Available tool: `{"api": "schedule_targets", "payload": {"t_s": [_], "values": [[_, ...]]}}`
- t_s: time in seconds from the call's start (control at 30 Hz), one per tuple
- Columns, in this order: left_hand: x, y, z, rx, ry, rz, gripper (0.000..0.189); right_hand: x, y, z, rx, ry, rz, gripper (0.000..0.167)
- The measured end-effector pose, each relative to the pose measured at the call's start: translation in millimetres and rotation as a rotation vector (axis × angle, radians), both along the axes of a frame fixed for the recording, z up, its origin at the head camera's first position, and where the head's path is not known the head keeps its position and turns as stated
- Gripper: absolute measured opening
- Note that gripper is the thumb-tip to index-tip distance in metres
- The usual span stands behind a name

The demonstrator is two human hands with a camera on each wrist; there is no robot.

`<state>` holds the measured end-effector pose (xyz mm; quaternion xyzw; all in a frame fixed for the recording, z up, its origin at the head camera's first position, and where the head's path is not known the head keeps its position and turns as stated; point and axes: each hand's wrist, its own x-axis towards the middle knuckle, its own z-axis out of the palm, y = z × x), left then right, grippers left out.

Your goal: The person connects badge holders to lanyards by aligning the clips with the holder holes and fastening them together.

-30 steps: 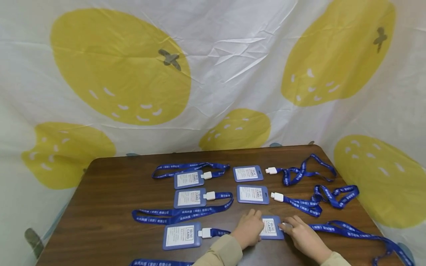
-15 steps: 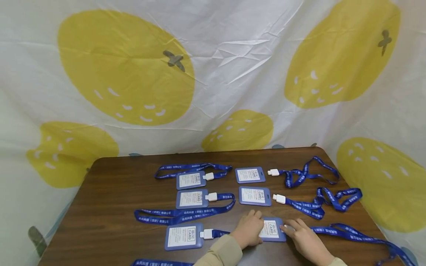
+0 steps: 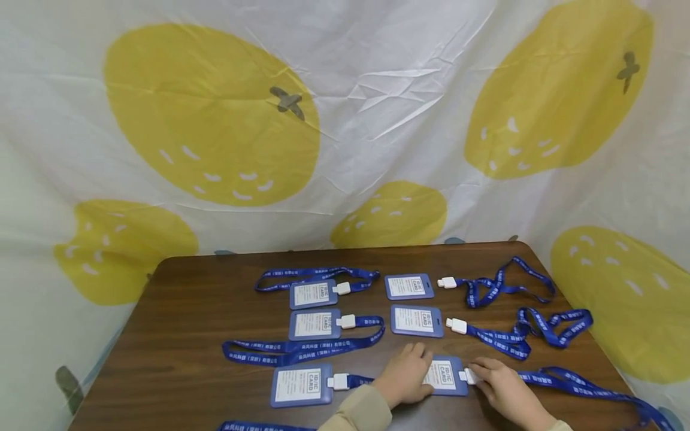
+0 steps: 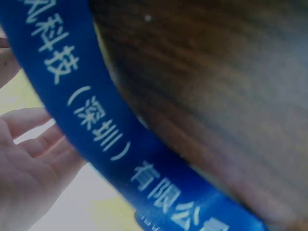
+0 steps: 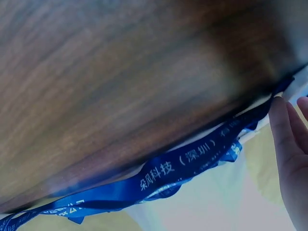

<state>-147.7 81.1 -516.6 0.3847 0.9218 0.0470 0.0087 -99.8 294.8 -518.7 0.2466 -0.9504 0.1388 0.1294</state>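
Observation:
In the head view a blue-framed ID badge holder (image 3: 441, 376) with a white card lies flat near the table's front. My left hand (image 3: 405, 376) holds its left end, fingers at the upper edge and thumb at the lower. At the right end, my right hand (image 3: 504, 386) pinches the white clip (image 3: 470, 376) of a blue lanyard (image 3: 571, 382); the clip's narrow tab meets the holder's edge. That lanyard trails right over the table edge. A blue printed strap (image 4: 110, 130) crosses the left wrist view in front of my hand. The right wrist view shows lanyard strap (image 5: 178, 163) beside my fingers.
On the brown table (image 3: 188, 335), several badge holders with clips joined lie at left, such as one holder (image 3: 302, 386). Behind my hands are two holders, a nearer (image 3: 416, 321) and a farther (image 3: 408, 287), apart from their lanyards. A patterned cloth (image 3: 377, 120) hangs behind.
My right hand has drawn slightly right from the holder's edge, and the white clip now shows between fingers and holder. My left hand stays at the holder. The view has shifted slightly.

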Motion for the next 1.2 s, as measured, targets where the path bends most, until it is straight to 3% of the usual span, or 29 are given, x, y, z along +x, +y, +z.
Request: {"api": "schedule_targets", "payload": {"t_s": [0.17, 0.33, 0.5, 0.73, 0.97, 1.2], "values": [[-1.0, -4.4, 5.3, 0.078, 0.031, -0.031, 0.052, 1.0, 0, 7.6, -0.022, -0.008, -0.030, 0.028], [-3.1, -15.4, 20.2, 0.176, 0.008, -0.011, 0.039, 0.6, -1, 13.9, -0.033, 0.022, -0.068, 0.031], [-5.9, -31.8, 29.8, 0.334, -0.009, 0.015, 0.027, -0.2, -1, 15.3, -0.032, 0.082, -0.049, 0.028], [-5.5, -50.9, 39.8, 0.517, -0.093, 0.112, 0.023, -0.5, -2, 19.7, -0.064, 0.016, -0.066, 0.012], [-3.7, -69.1, 46.4, 0.611, -0.134, 0.192, 0.024, -3.8, -2, 23.1, -0.112, 0.024, -0.116, 0.031], [-7.0, -82.9, 43.5, 0.676, -0.128, 0.251, 0.025, -13.0, -1, 32.0, -0.097, -0.045, -0.152, 0.026]]}}
